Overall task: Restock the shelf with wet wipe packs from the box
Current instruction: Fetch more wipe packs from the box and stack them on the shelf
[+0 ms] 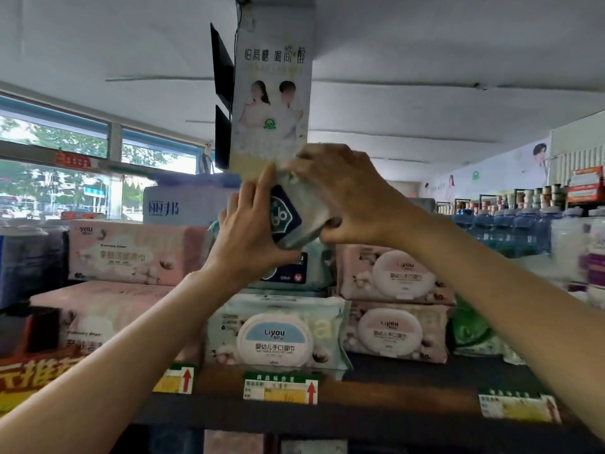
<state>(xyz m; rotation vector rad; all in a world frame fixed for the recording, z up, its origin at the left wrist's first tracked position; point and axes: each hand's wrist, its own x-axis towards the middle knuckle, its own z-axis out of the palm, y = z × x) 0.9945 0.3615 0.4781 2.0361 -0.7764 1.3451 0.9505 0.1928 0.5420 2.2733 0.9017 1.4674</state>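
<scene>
Pack: wet wipe pack (296, 217) tilted, between both hands.
Left hand (248, 232): grips its 9 o'clock side.
Right hand (347, 194): clamps its 2 o'clock end.

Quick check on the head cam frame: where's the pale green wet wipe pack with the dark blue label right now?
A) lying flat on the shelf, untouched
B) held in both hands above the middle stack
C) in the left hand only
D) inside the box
B: the pale green wet wipe pack with the dark blue label is tilted, gripped by the left hand and right hand, above the blue-lidded wipe pack.
</scene>
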